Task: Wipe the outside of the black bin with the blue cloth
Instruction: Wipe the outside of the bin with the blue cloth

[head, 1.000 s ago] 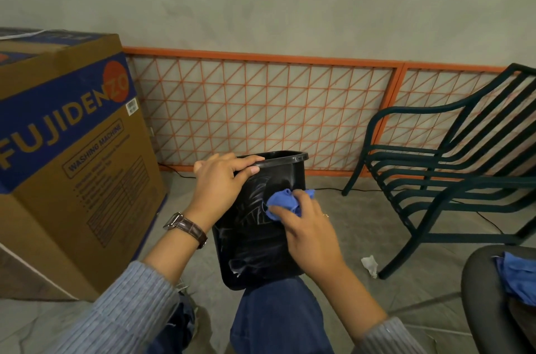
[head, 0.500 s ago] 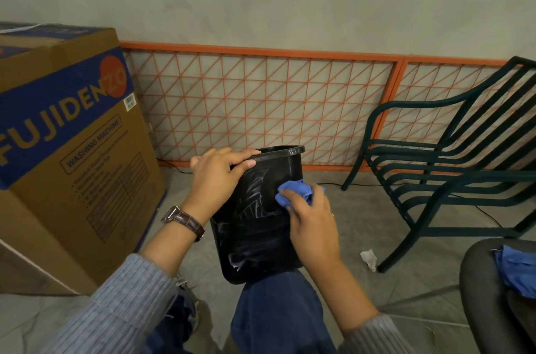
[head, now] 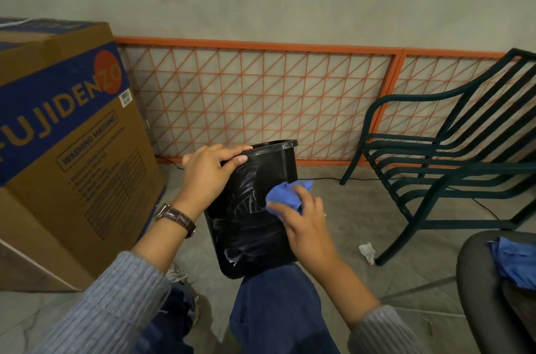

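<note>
Blue cloth (head: 285, 194) slid rightward — right grip (head: 304, 227) clutches it, left grip (head: 209, 171) clamps black bin (head: 246, 226), base half-hidden.

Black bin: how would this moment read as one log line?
left hand: grips black bin rim | right hand: holds blue cloth against bin side | white streaks on side

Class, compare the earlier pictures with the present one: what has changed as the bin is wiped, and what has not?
The right hand slid the blue cloth slightly rightwards over the black bin, towards its right edge. The left hand still grips the rim; the bin stays on the leg.
</note>
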A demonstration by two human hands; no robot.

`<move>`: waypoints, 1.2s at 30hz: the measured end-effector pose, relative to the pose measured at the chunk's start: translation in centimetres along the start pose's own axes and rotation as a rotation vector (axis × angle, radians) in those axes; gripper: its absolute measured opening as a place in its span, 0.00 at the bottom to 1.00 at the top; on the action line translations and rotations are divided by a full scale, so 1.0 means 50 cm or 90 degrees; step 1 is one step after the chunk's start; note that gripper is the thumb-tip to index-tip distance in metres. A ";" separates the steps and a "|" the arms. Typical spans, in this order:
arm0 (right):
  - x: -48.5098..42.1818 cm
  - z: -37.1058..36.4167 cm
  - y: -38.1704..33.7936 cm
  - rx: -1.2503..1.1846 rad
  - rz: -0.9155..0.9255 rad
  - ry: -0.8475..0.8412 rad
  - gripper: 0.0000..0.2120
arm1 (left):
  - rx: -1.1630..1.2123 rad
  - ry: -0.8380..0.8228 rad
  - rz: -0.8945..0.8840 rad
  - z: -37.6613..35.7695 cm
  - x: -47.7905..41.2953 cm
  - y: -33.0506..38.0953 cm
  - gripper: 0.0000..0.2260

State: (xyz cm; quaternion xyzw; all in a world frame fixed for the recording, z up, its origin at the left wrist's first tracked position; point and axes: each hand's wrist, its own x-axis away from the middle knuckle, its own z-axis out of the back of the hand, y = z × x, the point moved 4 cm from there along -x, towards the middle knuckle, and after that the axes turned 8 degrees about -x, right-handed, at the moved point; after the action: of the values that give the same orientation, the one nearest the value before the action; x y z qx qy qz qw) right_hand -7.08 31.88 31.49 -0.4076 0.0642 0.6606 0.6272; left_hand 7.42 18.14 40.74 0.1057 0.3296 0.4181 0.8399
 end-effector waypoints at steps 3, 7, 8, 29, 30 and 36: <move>0.017 0.015 0.036 -0.003 0.013 -0.022 0.13 | 0.000 0.001 0.002 0.001 0.001 -0.002 0.11; -0.011 0.005 0.039 -0.086 -0.138 0.098 0.12 | -0.017 0.004 0.003 -0.003 0.004 0.004 0.11; -0.011 -0.001 0.027 -0.105 -0.140 0.109 0.13 | -0.020 0.007 0.004 -0.003 0.005 0.004 0.11; 0.035 0.007 0.068 -0.038 -0.128 0.043 0.11 | -0.010 0.029 -0.018 -0.005 0.003 -0.010 0.10; 0.026 0.005 0.063 -0.079 -0.160 0.077 0.10 | 0.000 0.023 -0.017 -0.007 0.001 -0.015 0.10; 0.081 -0.034 0.028 -0.028 0.025 -0.032 0.18 | 0.093 -0.027 0.008 -0.022 -0.009 -0.061 0.11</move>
State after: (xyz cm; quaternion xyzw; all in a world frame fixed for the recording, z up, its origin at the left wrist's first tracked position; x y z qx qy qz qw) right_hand -7.05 33.74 27.27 -0.4031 0.0422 0.6842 0.6063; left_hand 8.44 15.78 38.73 0.1773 0.3407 0.3962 0.8340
